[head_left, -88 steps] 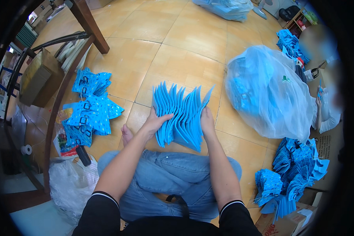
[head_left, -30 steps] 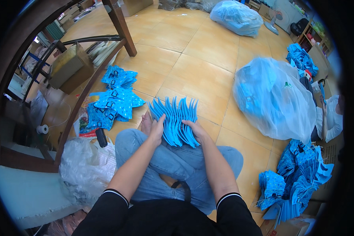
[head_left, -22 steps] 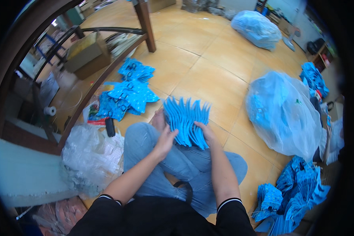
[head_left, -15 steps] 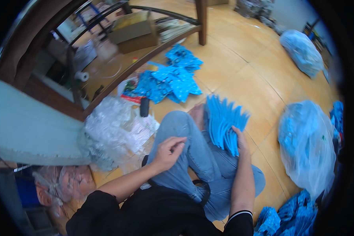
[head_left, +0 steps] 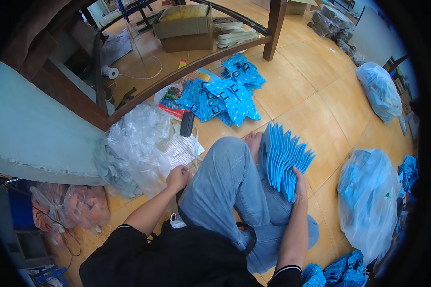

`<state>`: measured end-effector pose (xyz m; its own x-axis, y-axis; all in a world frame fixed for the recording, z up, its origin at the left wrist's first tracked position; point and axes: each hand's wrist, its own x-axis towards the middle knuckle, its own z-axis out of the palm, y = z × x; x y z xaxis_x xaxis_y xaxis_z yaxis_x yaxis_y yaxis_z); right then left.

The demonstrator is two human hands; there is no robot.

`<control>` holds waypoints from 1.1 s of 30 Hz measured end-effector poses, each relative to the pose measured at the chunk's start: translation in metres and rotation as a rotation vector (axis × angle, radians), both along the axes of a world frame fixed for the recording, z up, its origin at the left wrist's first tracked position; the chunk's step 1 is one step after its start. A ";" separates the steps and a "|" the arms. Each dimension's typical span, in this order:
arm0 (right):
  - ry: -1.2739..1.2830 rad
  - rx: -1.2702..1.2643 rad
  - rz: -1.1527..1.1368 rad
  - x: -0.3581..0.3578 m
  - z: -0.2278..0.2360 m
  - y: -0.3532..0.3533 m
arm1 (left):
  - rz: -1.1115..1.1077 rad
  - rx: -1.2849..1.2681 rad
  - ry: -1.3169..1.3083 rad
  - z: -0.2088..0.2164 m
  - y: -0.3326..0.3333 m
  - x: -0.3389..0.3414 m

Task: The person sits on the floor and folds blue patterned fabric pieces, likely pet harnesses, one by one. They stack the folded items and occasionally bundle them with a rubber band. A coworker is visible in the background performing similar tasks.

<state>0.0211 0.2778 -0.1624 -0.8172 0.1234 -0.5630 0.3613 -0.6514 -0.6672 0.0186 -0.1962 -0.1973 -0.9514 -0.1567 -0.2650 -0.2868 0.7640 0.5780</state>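
Blue jeans cover the seated person's bent legs. The right hand holds a fanned stack of blue pieces at its lower right edge, over the legs, fingers closed around it. The left hand is near a crumpled clear plastic bag, fingers curled; whether they grip anything cannot be told. Beyond it lie a black case and, farther along the tiled floor, patterned blue pieces. An open cardboard box sits past a wooden rail.
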 end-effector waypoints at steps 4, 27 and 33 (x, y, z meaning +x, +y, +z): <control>-0.002 -0.008 -0.024 -0.001 0.001 -0.002 | 0.217 0.450 0.149 0.034 0.000 -0.022; 0.030 0.075 0.027 0.000 -0.005 0.004 | 0.168 0.982 -0.491 0.025 0.297 -0.085; -0.014 0.069 0.039 0.001 0.006 0.003 | 0.198 1.086 -0.785 0.019 0.299 -0.098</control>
<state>0.0225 0.2807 -0.1565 -0.8145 0.1304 -0.5653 0.3947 -0.5895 -0.7047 -0.0789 0.1027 -0.1787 -0.4793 0.3610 -0.8000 -0.8682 -0.0618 0.4923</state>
